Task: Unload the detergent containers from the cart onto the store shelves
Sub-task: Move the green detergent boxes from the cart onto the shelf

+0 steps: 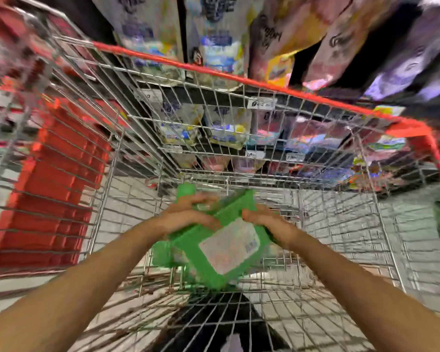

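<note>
Two bare forearms come in from the lower corners of the frame and meet in the middle, inside the wire cart (239,81). There the left hand (186,217) grips the green detergent container (188,241) near its neck, just under the cap (186,190). The right hand (262,219) holds the opposite upper edge, with its fingers curled on it. The container is tilted with its pale label (229,247) facing up, and it lies between the hands, low in the cart. The picture is blurred, so I cannot tell if it touches the cart floor. I judge it heavy with liquid, stiff in the walls and rather smooth. One hand at the neck and one under the body seems the safest hold. The store shelves (261,104) stand beyond the cart, in the upper part of the frame.
</note>
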`<state>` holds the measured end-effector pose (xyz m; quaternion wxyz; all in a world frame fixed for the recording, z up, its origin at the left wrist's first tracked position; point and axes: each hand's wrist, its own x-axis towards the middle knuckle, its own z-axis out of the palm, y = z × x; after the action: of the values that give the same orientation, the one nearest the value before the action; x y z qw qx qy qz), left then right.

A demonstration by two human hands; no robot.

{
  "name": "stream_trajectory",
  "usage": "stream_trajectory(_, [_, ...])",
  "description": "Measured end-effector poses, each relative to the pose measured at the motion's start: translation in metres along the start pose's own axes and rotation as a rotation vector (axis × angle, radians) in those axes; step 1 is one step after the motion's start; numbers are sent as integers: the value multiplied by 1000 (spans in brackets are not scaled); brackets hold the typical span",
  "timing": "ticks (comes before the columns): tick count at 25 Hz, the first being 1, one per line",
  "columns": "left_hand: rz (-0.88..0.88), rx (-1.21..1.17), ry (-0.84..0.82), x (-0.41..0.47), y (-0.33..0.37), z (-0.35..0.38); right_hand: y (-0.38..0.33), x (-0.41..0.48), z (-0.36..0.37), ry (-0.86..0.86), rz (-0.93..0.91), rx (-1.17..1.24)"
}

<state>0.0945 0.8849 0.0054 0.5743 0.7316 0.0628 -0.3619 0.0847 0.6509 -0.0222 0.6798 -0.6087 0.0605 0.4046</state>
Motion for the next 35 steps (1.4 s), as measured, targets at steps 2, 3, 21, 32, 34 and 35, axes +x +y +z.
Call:
stream_trajectory(2, [97, 47, -30, -13, 22, -3, -14, -10, 9, 88, -109, 59])
stream_trajectory(3, [145, 40, -34, -19, 32, -6, -20, -15, 13, 140, -156, 89])
stream_trajectory(21, [243, -286, 644, -69, 17, 53, -43, -45, 72, 496, -438, 301])
stream_trajectory(32, [267, -340, 381, -79, 28, 34, -66, -63, 77, 289, -406, 142])
stream_trajectory(34, [316, -425, 286, -82, 29, 30, -67, -59, 72, 245, -395, 174])
stream_trajectory(35, [332, -459, 221, -83, 29, 29, -67, -55, 70, 221, -380, 209])
